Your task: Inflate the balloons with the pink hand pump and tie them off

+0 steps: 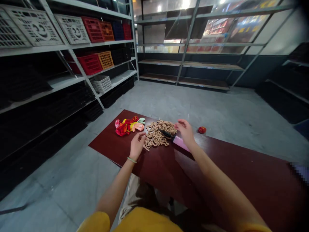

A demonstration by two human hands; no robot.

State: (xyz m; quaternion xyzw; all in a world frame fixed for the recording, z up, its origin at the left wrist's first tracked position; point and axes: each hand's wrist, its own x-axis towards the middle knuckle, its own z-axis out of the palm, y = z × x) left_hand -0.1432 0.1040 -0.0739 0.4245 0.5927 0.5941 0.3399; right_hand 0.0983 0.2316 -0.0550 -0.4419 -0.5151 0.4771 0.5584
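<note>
A pile of tan, curly pieces [156, 135] lies on the dark red table [154, 164]. My left hand [137, 145] is at the pile's left edge, fingers curled toward the thumb; whether anything is between them is too small to tell. My right hand [185, 130] hovers at the pile's right side, fingers bent and apart, with nothing visible in it. A dark, pointed object [166, 133] rests on the pile. Beside it, below my right hand, is a pink-topped box [180, 143]. Red, yellow, pink and green limp pieces [127, 125] lie to the left.
A round red item [201, 130] sits near the table's far edge, right of my right hand. Metal shelves [84, 45] with red, orange, white and dark crates stand at the left. More shelving [193, 64] stands across the grey floor [169, 96].
</note>
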